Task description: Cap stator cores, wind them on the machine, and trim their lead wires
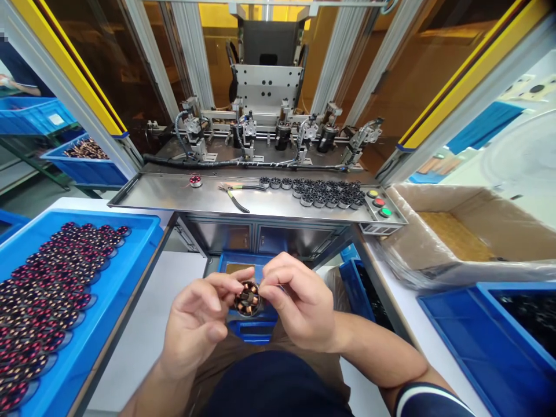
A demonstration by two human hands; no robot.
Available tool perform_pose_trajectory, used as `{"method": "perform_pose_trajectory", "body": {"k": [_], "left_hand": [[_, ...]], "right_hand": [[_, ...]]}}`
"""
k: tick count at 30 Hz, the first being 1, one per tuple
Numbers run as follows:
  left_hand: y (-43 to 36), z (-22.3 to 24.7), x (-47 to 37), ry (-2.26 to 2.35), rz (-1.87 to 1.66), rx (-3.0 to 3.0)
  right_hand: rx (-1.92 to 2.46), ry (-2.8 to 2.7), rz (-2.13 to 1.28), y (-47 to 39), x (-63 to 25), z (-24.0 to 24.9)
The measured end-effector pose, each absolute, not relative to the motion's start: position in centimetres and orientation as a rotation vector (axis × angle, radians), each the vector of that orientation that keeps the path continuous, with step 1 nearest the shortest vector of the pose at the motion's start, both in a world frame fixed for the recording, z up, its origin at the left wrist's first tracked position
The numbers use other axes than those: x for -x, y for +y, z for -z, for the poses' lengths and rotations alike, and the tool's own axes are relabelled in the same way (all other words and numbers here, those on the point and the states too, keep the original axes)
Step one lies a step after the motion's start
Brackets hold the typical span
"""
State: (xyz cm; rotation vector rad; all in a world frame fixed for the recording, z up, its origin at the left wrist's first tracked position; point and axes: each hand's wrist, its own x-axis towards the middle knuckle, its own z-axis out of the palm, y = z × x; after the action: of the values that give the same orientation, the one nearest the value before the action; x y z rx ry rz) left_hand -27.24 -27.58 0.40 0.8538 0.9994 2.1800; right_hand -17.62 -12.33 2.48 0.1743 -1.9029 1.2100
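A round motor stator (247, 300) with copper windings is held up over my lap, its open face towards me. My left hand (191, 318) grips its left side with the fingers, while the thumb stands a little apart. Against the right rim, my right hand (302, 304) is closed in a pinch of thumb and forefinger. Whatever lies in that pinch is too small and too covered to make out. Past the hands, on the steel ledge, lie wire cutters (237, 195) with yellow-and-black handles and a single stator with red windings (195, 181).
Several black stator cores (330, 194) cluster on the ledge beside the coloured buttons (379, 202). Behind stands a machine with clamps (282, 136). A blue tray (150, 226) of wound stators is at left; a lined carton (438, 200) and blue bin (456, 324) are at right.
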Motion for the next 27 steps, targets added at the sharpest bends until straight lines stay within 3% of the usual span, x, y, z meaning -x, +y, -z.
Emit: {"method": "perform_pose_trajectory", "body": {"k": [7, 20, 27], "left_hand": [[-27.0, -0.4, 27.1, 0.892, -1.704, -0.734], [-26.8, -0.9, 26.8, 0.923, -2.172, -0.719], [-26.2, -1.0, 26.5, 0.858, -1.697, -0.585]], "right_hand": [[-0.398, -1.984, -0.905, -11.1, 17.3, -3.0], [-0.311, -1.973, -1.052, -11.2, 17.5, -3.4], [-0.434, -1.997, -0.879, -10.1, 16.9, -3.0]]}}
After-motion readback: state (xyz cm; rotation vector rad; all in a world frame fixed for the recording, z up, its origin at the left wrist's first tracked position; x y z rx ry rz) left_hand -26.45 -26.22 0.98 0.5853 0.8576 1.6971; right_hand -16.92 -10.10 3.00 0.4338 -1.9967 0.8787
